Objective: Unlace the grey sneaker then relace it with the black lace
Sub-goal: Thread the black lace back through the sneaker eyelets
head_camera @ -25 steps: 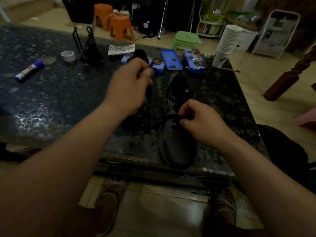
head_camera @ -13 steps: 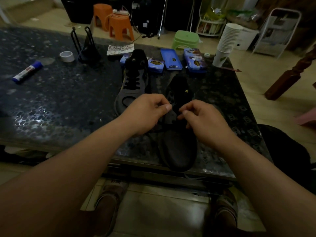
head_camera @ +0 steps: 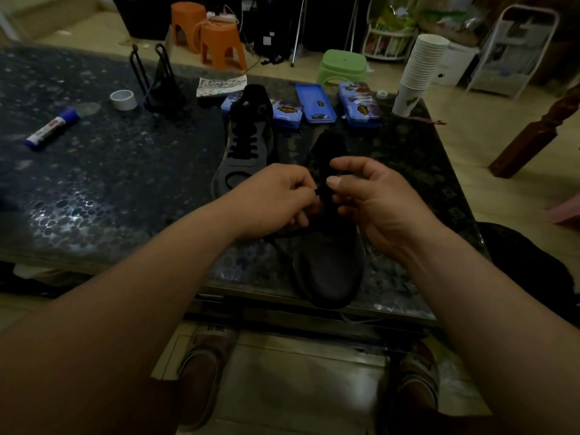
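Note:
A dark grey sneaker (head_camera: 329, 265) lies on the patterned table, toe toward me at the near edge. Both hands hover over its lacing area. My left hand (head_camera: 276, 199) pinches the tip of the black lace (head_camera: 317, 192) between thumb and forefinger. My right hand (head_camera: 373, 199) is curled just to the right, thumb and fingers pinched at the lace over the eyelets. A second grey sneaker (head_camera: 243, 142), laced in black, lies farther back on the left. The eyelets under my hands are hidden.
On the dark table (head_camera: 94, 189) are a blue glue stick (head_camera: 51, 128), a tape roll (head_camera: 123, 99), a black wire stand (head_camera: 157, 86), blue tins (head_camera: 315, 103) and a stack of paper cups (head_camera: 419, 70). Orange and green stools stand behind.
My left hand came down from above the far sneaker to the near one and met my right hand over the laces. It now pinches the lace tip.

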A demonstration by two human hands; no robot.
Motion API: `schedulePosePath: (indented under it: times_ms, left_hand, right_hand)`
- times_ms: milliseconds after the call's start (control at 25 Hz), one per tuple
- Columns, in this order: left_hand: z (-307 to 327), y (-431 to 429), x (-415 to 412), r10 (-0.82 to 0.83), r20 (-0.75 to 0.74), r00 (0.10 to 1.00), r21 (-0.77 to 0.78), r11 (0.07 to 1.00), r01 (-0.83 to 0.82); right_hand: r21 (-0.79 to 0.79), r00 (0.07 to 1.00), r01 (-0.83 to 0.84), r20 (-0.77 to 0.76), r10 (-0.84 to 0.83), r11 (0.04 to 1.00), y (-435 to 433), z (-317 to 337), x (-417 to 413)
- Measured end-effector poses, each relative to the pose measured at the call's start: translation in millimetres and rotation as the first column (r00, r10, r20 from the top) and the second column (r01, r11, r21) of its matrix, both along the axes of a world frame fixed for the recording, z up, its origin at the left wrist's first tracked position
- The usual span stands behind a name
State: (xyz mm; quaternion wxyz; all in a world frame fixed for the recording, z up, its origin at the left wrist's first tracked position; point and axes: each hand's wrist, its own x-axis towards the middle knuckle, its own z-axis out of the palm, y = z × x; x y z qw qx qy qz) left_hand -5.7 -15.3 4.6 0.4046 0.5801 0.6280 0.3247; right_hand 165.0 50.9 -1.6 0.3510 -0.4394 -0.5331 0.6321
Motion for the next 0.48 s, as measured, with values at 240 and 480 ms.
schedulePosePath:
  times_ms: [240, 480]
  left_hand:
    - [-7, 5, 0, 0.13, 0.047, 0.99, 0.069, 0.989, -0.133]
    - [-22, 3, -3, 0.165, -0.195, 0.967, 0.078, 0.985, -0.152]
  right_hand:
    - [0.162, 0.986, -0.004, 0.165, -0.023, 0.987, -4, -3, -1]
    - [0.375, 0.707, -0.311, 0.705, -0.051, 0.873, -2, -16, 12]
